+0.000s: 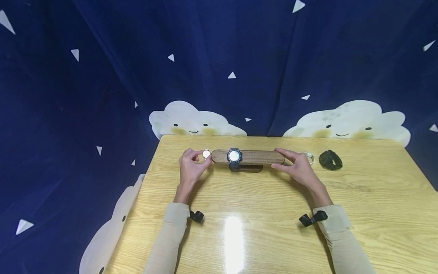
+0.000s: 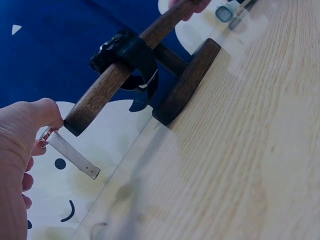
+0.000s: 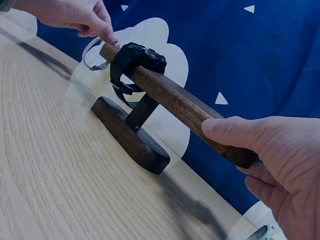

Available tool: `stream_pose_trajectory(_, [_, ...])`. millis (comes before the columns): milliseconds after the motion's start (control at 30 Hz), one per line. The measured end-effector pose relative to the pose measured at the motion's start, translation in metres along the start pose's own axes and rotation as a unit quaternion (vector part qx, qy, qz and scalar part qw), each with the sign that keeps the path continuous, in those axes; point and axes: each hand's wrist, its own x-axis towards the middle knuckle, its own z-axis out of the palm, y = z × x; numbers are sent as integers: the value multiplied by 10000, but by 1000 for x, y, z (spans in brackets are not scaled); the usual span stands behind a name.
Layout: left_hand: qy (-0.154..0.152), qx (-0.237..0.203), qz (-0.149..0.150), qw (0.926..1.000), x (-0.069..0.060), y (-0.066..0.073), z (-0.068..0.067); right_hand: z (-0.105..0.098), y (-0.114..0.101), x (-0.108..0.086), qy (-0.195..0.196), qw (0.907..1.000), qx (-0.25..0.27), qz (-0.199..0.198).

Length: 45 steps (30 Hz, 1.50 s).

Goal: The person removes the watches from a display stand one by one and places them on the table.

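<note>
A dark wooden T-bar watch stand [image 1: 261,156] stands on the table, with a chunky black watch [image 1: 234,156] strapped round its bar left of the middle. My right hand [image 1: 299,168] grips the right end of the bar between thumb and fingers. At the opposite end, my left hand [image 1: 191,167] pinches a small watch [image 1: 206,153] with a round, light face. In the left wrist view its pale strap [image 2: 74,156] hangs down beside the bar's end. The right wrist view shows this strap curving in a loop; whether the bar passes through it I cannot tell.
Right of the stand, a white watch [image 1: 310,157] lies partly behind the right hand. Farther right is another black watch [image 1: 330,160]. The wooden table [image 1: 273,228] ends at a dark blue curtain [image 1: 212,83] with white clouds and triangles.
</note>
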Motion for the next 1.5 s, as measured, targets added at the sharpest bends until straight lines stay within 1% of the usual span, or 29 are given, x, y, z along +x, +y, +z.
stream_pose_trajectory(33, [5,1,3,10000,0,0,0,0,-1,0,-5,10000,-1,-1])
stream_pose_trajectory(167, [61,22,32,10000,1,-3,-1,-2,-21,-3,-56,10000,36,-15])
stream_pose_trajectory(267, [107,34,81,9999,1,-4,-2,-4,-30,-4,-82,9999,30,-83])
stream_pose_trajectory(333, [110,38,96,9999,1,-4,-2,-3,-27,-4,-81,9999,14,-61])
stream_pose_trajectory(533, [42,82,35,10000,2,-4,-3,-1,1,0,-49,10000,12,21])
stream_pose_trajectory(633, [22,120,2,9999,2,-5,-3,-2,6,0,-58,10000,76,-15])
stream_pose_trajectory(800, [-18,222,-26,9997,2,-7,-4,-2,5,1,-67,10000,46,-20])
stream_pose_trajectory(1000, [-70,373,-45,9993,1,-7,-5,-1,-11,-1,-51,10000,-31,16])
stream_pose_trajectory(1067, [-80,446,-32,9990,1,-7,-6,-1,-14,-2,-62,10000,-9,16])
stream_pose_trajectory(1133, [-99,517,-14,9986,1,-7,-6,0,-12,-2,-73,10000,-15,19])
stream_pose_trajectory(1367, [-251,666,-11,9975,0,-7,-6,-2,6,0,-78,10000,35,4])
stream_pose_trajectory(1500, [-356,705,4,9969,-1,-8,-6,-1,5,1,-81,10000,21,48])
